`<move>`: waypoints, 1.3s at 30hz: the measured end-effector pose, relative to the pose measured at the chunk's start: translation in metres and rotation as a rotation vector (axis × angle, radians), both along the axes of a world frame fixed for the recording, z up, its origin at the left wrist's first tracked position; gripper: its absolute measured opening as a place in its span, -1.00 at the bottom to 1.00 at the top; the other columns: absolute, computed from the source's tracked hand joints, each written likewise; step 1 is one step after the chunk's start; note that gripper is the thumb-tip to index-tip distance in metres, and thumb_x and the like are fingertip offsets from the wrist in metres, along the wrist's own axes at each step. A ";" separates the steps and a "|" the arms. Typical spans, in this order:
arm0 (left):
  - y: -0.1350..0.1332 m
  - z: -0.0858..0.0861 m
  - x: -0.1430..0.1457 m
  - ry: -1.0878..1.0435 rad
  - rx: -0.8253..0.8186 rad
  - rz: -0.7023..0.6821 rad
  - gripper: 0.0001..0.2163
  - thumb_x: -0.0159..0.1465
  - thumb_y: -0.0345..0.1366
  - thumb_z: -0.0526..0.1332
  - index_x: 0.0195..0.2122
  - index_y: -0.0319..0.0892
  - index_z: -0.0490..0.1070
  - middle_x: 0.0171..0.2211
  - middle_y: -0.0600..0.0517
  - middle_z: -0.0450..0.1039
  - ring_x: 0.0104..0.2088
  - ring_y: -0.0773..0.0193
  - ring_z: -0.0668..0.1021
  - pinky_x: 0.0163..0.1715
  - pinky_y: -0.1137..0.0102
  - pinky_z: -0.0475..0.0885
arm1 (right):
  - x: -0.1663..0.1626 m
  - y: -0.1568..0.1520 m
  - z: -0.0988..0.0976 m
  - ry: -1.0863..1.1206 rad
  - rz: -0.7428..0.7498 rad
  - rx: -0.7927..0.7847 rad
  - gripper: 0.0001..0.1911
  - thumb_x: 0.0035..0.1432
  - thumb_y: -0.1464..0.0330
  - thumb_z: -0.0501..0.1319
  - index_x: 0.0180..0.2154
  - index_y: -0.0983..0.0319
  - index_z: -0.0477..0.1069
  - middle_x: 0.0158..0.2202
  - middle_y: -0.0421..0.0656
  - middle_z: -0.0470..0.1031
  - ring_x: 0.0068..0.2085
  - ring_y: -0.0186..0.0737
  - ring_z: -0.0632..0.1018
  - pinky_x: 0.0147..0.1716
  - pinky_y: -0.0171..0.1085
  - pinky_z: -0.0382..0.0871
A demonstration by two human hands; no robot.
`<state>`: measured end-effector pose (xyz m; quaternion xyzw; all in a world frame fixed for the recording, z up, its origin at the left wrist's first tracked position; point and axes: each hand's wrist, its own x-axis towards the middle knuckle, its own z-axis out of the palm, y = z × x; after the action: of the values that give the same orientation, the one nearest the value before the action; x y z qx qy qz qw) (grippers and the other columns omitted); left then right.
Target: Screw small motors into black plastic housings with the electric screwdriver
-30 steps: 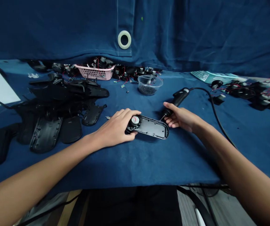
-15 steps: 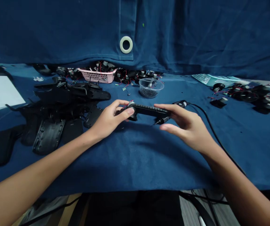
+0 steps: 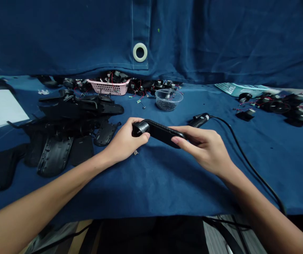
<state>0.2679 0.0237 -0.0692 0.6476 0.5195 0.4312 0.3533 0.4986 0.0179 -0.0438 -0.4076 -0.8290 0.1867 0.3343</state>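
Note:
Between my hands, above the blue cloth, is a black plastic housing (image 3: 163, 134) with a long flat body and a round end. My left hand (image 3: 126, 141) is closed around the round end, thumb along its near side. With thumb and fingers, my right hand (image 3: 202, 144) pinches the opposite end of the body. A small metal-looking bit (image 3: 135, 152) shows just below my left hand; I cannot tell whether it hangs or lies there. Behind my right hand lies a black corded electric screwdriver (image 3: 199, 120), partly hidden by my fingers.
Black plastic shells (image 3: 54, 155) are heaped at left beside white paper (image 3: 1, 109). At the back stand a pink basket (image 3: 109, 88) of wired parts and a clear tub (image 3: 169, 98) of tiny dark pieces. More wired parts (image 3: 280, 106) lie by a teal basket (image 3: 240, 90). A cable (image 3: 242, 162) runs right.
My right hand has closed onto the housing's right end. The housing has turned, so its broad dark face shows more and its right end sits lower.

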 end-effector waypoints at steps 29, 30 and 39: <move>0.014 -0.015 -0.013 0.383 0.197 -0.053 -0.70 0.43 -0.18 -0.03 0.09 -0.12 0.32 0.04 -0.02 0.36 0.09 0.20 0.38 0.17 0.19 0.23 | 0.114 0.261 0.012 -0.358 -0.604 0.302 -0.71 0.20 0.29 0.25 -0.07 0.26 0.54 -0.30 0.05 0.59 -0.46 -0.28 0.43 -0.35 -0.23 0.16; 0.016 -0.016 -0.013 0.380 0.175 -0.054 -0.71 0.43 -0.18 -0.03 0.07 -0.12 0.33 0.02 -0.02 0.36 0.08 0.20 0.39 0.15 0.19 0.24 | 0.110 0.274 0.005 -0.374 -0.588 0.289 -0.73 0.21 0.30 0.24 -0.07 0.24 0.52 -0.33 0.02 0.58 -0.48 -0.30 0.41 -0.38 -0.24 0.15; 0.023 -0.019 -0.014 0.367 0.052 -0.026 -0.73 0.43 -0.19 -0.05 0.05 -0.07 0.33 0.02 0.03 0.38 0.07 0.21 0.40 0.14 0.19 0.25 | 0.088 0.379 -0.032 -0.392 -0.526 0.129 -0.74 0.29 0.24 0.18 -0.05 0.23 0.41 -0.05 -0.09 0.46 -0.08 -0.20 0.52 -0.09 -0.14 0.44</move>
<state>0.2539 0.0469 -0.0878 0.7309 0.5557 0.3142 0.2413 0.5868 0.3970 -0.0763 -0.6136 -0.7541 -0.0409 0.2305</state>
